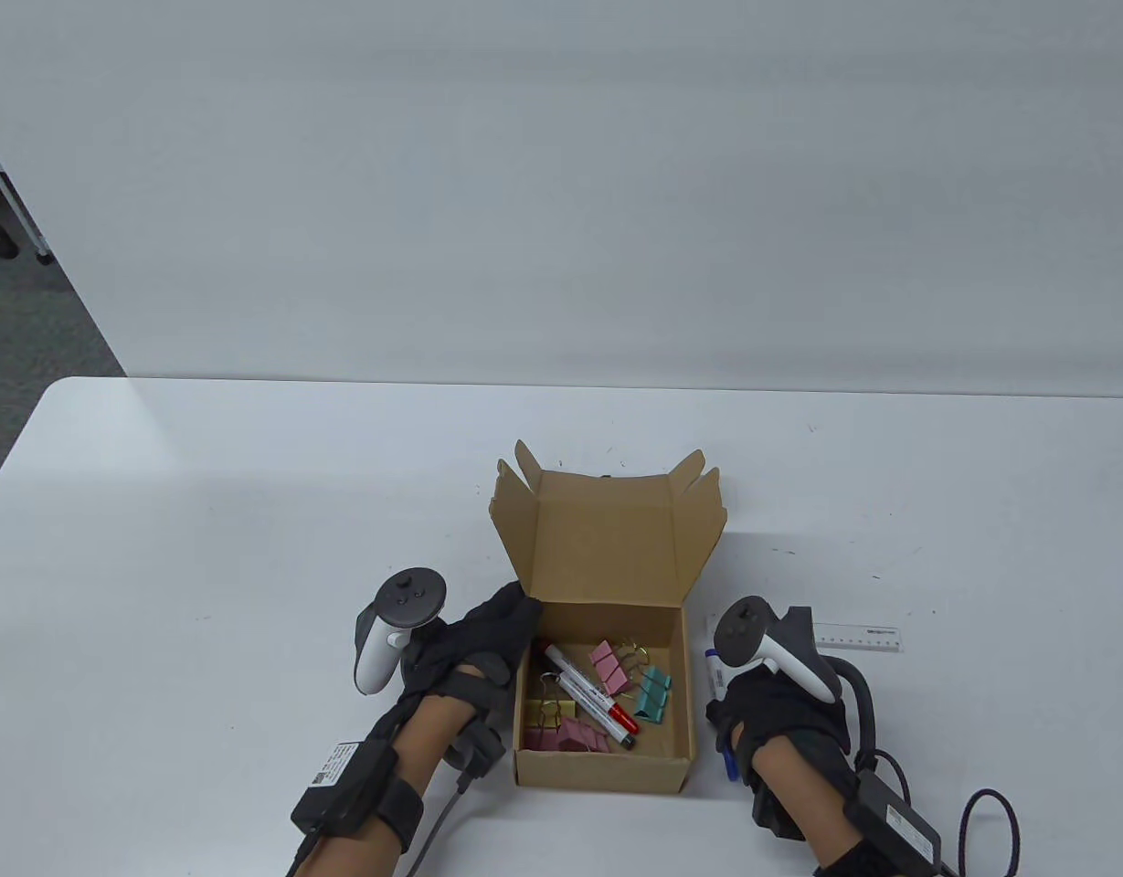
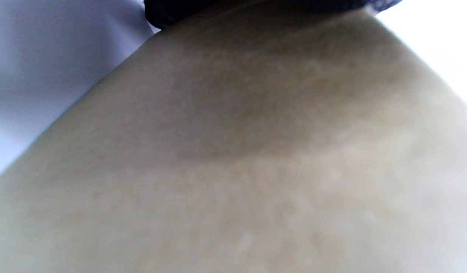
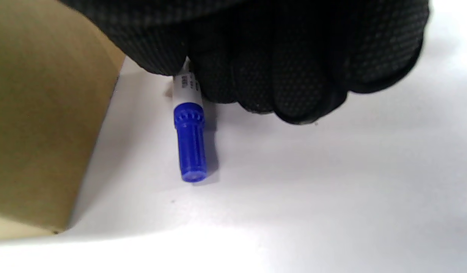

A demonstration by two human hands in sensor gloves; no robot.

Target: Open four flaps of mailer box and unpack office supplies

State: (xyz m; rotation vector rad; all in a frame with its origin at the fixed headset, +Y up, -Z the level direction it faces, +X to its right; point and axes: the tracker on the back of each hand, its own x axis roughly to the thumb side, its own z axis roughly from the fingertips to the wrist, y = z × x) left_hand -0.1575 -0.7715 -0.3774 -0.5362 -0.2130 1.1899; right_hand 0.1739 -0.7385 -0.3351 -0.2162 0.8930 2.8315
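The brown mailer box (image 1: 601,772) stands open at the table's front middle, its lid (image 1: 607,539) upright at the back with side flaps spread. Inside lie a red-capped marker (image 1: 590,696), a pink binder clip (image 1: 609,665), a teal clip (image 1: 654,692) and yellow and pink clips (image 1: 561,726). My left hand (image 1: 488,639) holds the box's left wall; the left wrist view shows only blurred cardboard (image 2: 233,159). My right hand (image 1: 771,708) grips a blue marker (image 1: 729,763) on the table right of the box. In the right wrist view its fingers (image 3: 279,76) curl over the marker (image 3: 189,144).
A clear ruler (image 1: 867,637) lies on the white table (image 1: 250,548) just behind my right hand. The box's right wall (image 3: 40,113) stands close to the blue marker. A cable loops at the front right corner (image 1: 990,822).
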